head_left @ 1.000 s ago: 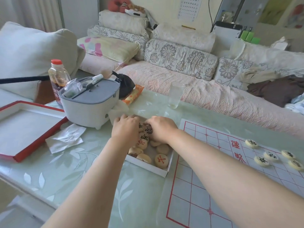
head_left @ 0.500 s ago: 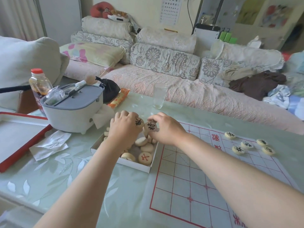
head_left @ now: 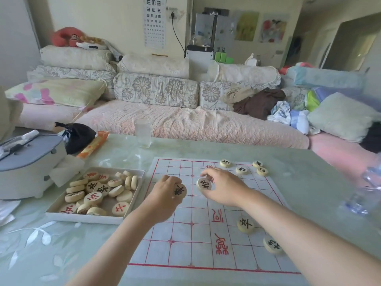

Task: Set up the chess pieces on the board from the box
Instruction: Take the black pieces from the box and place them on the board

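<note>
Left: a white plastic container with a grey lid [head_left: 26,162], and beside it a shallow white cardboard box [head_left: 86,219] on the pale green glass-topped table [head_left: 61,254]. The box holds a loose heap of cream wooden discs [head_left: 97,193], some lying flat and some on edge, marked in red or black.

Centre: the left hand [head_left: 165,195] curls its fingers round one black-marked cream disc [head_left: 179,190] above the left part of the white paper board with a red grid [head_left: 185,254]. The right hand [head_left: 224,186] pinches a second black-marked disc [head_left: 204,184] between thumb and fingertips, above the board's middle. Neither disc appears set down yet.

Right: four black-marked discs [head_left: 241,170] sit near the board's far edge, and two more [head_left: 245,225] lie beside the right forearm.

Risks, as judged: the right forearm passes just beside the two near discs and could sweep them off their points. The thin sheet could slide or wrinkle under a dragged wrist and shift the placed pieces. A disc released on edge could roll.

Change from half a second ago: both hands were then at the box with these same discs just lifted, and they are now over the board. The view has swung right, so the red-capped bottle and red tray are out of sight.
</note>
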The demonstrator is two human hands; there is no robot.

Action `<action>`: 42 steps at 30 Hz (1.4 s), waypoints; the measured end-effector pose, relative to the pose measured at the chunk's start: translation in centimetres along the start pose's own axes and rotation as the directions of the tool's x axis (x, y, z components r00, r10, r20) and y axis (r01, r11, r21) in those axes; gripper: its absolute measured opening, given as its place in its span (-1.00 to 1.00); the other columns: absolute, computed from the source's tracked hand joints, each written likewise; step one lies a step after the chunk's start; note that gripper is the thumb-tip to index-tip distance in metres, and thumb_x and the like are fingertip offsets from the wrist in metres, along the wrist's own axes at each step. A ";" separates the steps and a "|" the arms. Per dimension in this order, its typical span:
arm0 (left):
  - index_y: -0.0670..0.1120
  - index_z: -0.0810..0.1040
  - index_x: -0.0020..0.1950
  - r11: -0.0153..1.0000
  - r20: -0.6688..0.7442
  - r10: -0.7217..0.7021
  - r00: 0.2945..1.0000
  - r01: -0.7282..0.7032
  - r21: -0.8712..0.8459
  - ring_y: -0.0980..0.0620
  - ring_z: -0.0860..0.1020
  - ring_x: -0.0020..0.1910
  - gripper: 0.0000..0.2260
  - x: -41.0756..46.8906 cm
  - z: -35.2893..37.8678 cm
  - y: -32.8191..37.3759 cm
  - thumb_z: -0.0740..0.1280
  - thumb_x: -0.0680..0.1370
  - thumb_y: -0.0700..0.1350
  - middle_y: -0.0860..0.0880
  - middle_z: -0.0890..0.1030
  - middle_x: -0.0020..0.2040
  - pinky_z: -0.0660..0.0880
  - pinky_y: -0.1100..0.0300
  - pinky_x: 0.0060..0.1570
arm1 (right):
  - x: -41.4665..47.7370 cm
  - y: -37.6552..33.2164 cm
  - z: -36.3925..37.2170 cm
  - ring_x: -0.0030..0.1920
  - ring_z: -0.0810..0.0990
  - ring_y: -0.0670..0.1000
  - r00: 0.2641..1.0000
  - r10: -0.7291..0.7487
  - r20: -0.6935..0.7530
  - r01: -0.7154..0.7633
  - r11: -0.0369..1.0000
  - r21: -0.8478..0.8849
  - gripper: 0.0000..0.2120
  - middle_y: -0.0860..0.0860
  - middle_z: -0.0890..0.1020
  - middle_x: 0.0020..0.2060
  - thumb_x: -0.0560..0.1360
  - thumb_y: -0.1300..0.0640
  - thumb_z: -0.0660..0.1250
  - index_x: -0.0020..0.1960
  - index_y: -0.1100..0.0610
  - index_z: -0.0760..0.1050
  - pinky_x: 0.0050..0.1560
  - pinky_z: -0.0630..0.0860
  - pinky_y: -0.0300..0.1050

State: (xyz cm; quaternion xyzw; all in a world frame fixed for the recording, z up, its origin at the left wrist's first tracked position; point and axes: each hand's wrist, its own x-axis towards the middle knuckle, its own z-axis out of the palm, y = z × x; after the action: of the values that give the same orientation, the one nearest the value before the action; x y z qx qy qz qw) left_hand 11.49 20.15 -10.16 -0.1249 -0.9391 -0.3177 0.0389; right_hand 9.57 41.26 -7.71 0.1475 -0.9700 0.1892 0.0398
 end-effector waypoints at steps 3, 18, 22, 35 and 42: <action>0.01 0.37 0.34 0.998 0.071 0.019 0.997 -0.016 -0.053 0.04 0.44 0.09 -0.62 0.8 3.0 3.7 0.34 0.54 -0.05 0.06 0.38 0.20 0.38 0.25 -0.01 | -2.1 3.5 -1.7 0.09 0.56 -0.04 0.997 0.073 0.008 -0.074 0.997 0.012 -0.68 -0.18 0.57 0.11 0.48 -0.15 0.34 0.19 -0.09 0.46 0.06 0.51 -0.04; -0.03 0.39 0.37 0.987 0.127 0.130 0.983 -0.117 -0.107 0.04 0.46 0.14 -0.54 6.3 14.6 14.5 0.40 0.50 -0.05 0.04 0.41 0.27 0.35 0.26 0.05 | -8.3 19.2 -4.9 -0.02 0.58 -0.06 0.885 0.446 -0.135 -0.444 0.895 0.048 -0.82 -0.20 0.60 -0.03 0.47 -0.18 0.34 -0.01 -0.11 0.53 -0.13 0.41 -0.16; -0.01 0.42 0.33 0.987 0.127 0.116 0.985 -0.101 -0.121 0.03 0.48 0.11 -0.55 6.7 15.8 14.9 0.44 0.46 -0.09 0.04 0.41 0.27 0.44 0.22 0.08 | -8.4 19.9 -4.9 -0.04 0.56 -0.04 0.878 0.459 -0.137 -0.460 0.888 0.027 -0.83 -0.19 0.60 0.00 0.48 -0.16 0.33 0.00 -0.11 0.51 -0.13 0.39 -0.16; 0.08 0.51 0.21 0.935 0.166 0.025 0.986 0.035 -0.352 0.16 0.62 -0.08 -0.57 5.0 16.6 16.6 0.49 0.38 -0.14 0.14 0.57 0.09 0.59 0.18 -0.06 | -9.8 17.4 -5.8 -0.28 0.59 0.00 0.880 0.474 0.029 -0.420 0.748 0.514 -0.87 -0.05 0.68 -0.06 0.58 0.03 0.30 0.05 0.04 0.58 -0.28 0.48 -0.17; 0.09 0.62 0.05 0.784 0.284 0.055 0.957 0.134 -0.606 0.13 0.60 -0.16 -0.74 2.1 15.9 18.2 0.52 0.39 -0.04 0.05 0.69 -0.09 0.52 0.14 -0.11 | -12.9 16.7 -5.6 -0.33 0.61 0.01 0.884 0.451 0.122 -0.391 0.573 0.720 -0.83 0.11 0.64 -0.16 0.54 0.32 0.36 0.11 0.19 0.52 -0.40 0.50 -0.17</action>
State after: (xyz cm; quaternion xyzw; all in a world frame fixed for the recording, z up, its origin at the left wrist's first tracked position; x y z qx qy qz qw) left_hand 14.23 44.18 -11.79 -0.1554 -0.7808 -0.5871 -0.1471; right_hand 17.00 61.66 -10.15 -0.0910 -0.8181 0.5670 -0.0318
